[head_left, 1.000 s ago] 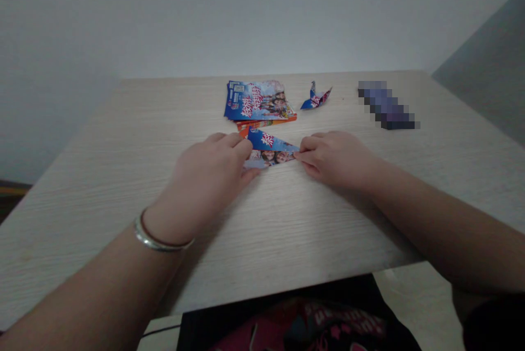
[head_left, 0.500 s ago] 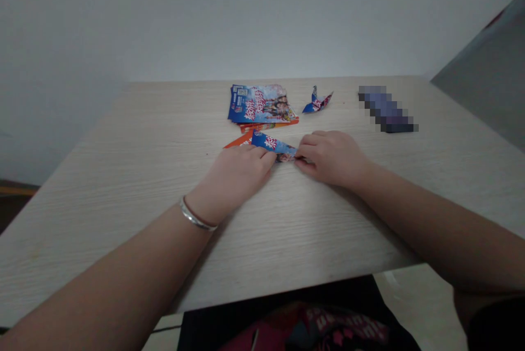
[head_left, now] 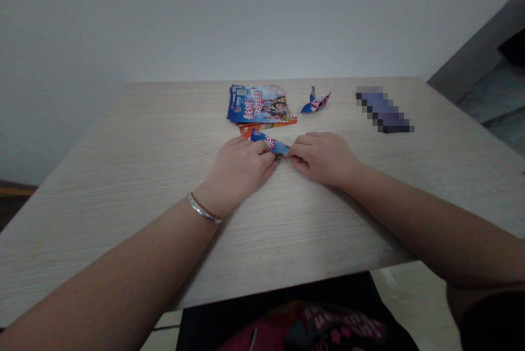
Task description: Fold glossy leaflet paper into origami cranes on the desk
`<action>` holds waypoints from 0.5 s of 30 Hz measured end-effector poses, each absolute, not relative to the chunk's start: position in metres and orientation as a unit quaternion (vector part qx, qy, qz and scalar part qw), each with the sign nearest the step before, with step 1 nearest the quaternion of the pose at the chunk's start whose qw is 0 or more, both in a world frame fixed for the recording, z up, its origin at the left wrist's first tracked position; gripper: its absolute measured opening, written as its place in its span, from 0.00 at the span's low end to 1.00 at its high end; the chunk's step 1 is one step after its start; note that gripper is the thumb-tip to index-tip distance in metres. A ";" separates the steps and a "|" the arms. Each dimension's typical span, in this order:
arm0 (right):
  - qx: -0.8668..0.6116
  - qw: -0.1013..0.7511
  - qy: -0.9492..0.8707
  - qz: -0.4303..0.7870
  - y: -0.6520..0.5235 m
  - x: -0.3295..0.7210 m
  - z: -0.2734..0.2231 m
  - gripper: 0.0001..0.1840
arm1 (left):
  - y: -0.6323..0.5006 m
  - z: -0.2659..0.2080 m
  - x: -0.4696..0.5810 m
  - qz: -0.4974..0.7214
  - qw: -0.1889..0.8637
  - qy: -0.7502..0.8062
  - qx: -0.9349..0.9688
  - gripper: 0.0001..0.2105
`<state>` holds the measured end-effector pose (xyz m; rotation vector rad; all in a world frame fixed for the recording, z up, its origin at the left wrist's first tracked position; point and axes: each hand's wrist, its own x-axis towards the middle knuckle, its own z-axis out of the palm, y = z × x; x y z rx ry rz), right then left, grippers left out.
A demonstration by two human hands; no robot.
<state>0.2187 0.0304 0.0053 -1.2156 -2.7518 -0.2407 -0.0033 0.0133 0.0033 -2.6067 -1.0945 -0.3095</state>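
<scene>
A folded printed paper (head_left: pixel 275 144), blue on one face and orange on the other, lies on the table between my hands. My left hand (head_left: pixel 245 168) presses over its left part, fingers closed on the sheet and hiding much of it. At the paper's right end, my right hand (head_left: pixel 322 157) pinches the narrow tip between thumb and fingers. Just behind, a stack of blue printed flyers (head_left: pixel 259 105) lies with orange ones at its lower edge. To the right of the stack stands a folded paper crane (head_left: pixel 315 102) made of a similar print.
The pale wooden table (head_left: pixel 135 192) reaches back to a plain wall (head_left: pixel 262 17). A blurred-out dark flat object (head_left: pixel 385 110) lies at the back right. The table's near edge runs just above my lap.
My left hand has slid slightly right and now covers more of the orange part. My right hand has shifted a little left, still pinching the paper's tip.
</scene>
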 end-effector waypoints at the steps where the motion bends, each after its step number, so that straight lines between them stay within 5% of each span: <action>1: -0.405 0.071 -0.908 -0.077 0.031 0.219 0.005 0.14 | 0.013 0.003 -0.003 -0.115 0.153 -0.379 -0.906 0.13; 8: -0.422 0.197 -0.884 0.040 0.028 0.211 0.003 0.10 | 0.012 0.002 -0.001 -0.161 0.177 -0.371 -0.897 0.12; 15: -0.453 0.205 -0.864 0.081 0.024 0.200 0.007 0.07 | 0.010 0.001 0.003 -0.182 0.160 -0.394 -0.887 0.12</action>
